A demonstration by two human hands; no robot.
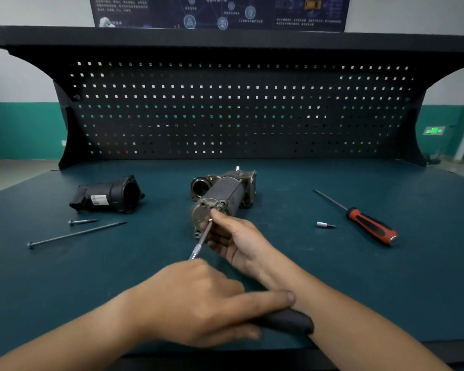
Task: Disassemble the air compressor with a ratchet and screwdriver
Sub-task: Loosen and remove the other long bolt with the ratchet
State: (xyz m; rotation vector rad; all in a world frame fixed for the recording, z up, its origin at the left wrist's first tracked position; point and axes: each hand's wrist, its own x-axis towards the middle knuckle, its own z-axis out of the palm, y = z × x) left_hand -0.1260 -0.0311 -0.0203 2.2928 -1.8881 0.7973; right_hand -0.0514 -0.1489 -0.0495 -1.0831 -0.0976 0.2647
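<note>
The air compressor (225, 195), a grey-brown metal cylinder with a block at its far end, lies mid-bench with its round end cap (202, 214) facing me. A ratchet is on that cap. Its silver extension shaft (202, 238) runs from a bolt on the cap back under my left hand (198, 298). That hand grips the ratchet's black handle (289, 321), index finger laid along it, and crosses over my right forearm. My right hand (235, 236) curls its fingers round the shaft, right at the cap. The red-and-black screwdriver (370, 226) lies apart at the right.
A detached black housing (107, 196) lies at the left. In front of it are a short bolt (82, 222) and a long bolt (75, 234). A small silver socket bit (324, 225) sits near the screwdriver. A black pegboard (239, 113) closes off the bench's back.
</note>
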